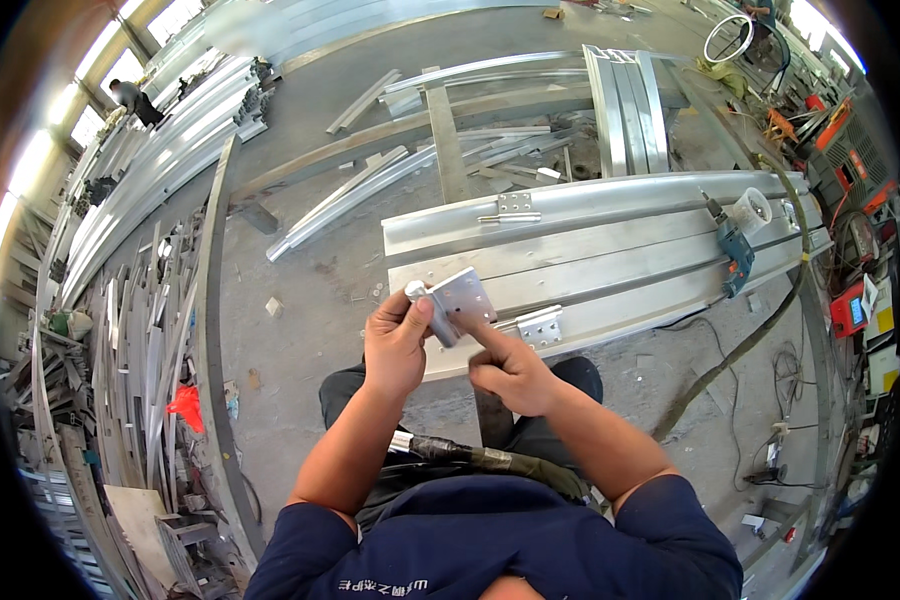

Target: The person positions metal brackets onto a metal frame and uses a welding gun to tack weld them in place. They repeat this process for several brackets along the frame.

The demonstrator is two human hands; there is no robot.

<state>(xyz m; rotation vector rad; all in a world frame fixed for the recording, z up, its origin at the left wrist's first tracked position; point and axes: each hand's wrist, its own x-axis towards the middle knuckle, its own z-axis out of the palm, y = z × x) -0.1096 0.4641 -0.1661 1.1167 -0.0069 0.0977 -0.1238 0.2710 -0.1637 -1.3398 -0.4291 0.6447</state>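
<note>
A silvery metal hinge [463, 293], with a flat drilled leaf and a round barrel with a ball-like end, is held up over the workpiece. My left hand [395, 345] is closed around its barrel, thumb on top near the rounded end. Below the leaf, my right hand [520, 372] has its index finger stretched out to the leaf's lower edge, its thumb apart and the other fingers curled. Under my hands lie long aluminium profiles [590, 235] side by side. A similar hinge [540, 327] rests on their near edge, and another hinge [515, 204] on the far side.
A blue-and-black power drill [736, 255] and a white cup-like container [751, 211] stand on the profiles' right part. Metal offcuts [350, 200] lie beyond. Long bars [160, 350] are stacked at left. Cables [735, 400] trail across the floor at right. A person [135, 101] stands far left.
</note>
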